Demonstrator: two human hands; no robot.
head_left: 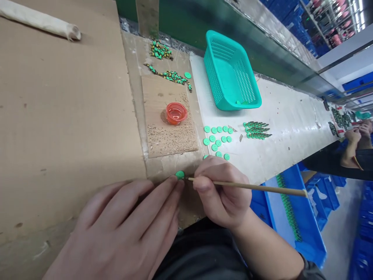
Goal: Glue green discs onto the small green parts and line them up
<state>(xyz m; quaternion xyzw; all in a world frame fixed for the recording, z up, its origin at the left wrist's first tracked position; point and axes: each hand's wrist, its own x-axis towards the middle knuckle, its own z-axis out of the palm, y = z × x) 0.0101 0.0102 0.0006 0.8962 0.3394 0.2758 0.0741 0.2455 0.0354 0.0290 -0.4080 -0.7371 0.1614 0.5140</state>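
Observation:
My left hand point(128, 225) has its fingers pressed together, with the fingertips on the lower edge of a green button-like disc point(180, 175); the thumb is hidden. Pinched in my right hand point(223, 190) is a thin wooden stick point(262, 188), its narrow tip just right of that disc. Whether the tip touches the disc I cannot tell. Beyond my right hand, several loose green discs point(218, 143) lie in uneven rows on a white surface. A small red cup point(176, 113) of clear liquid stands on a speckled cardboard piece point(171, 142).
A turquoise plastic basket point(215, 91) stands at the back, a few green pieces inside. Green-and-dark beaded pieces point(258, 130) lie right of the discs; more bead clusters point(161, 49) sit behind the cup. Blue bins point(313, 237) are at lower right. A co-worker's hands point(354, 136) show far right.

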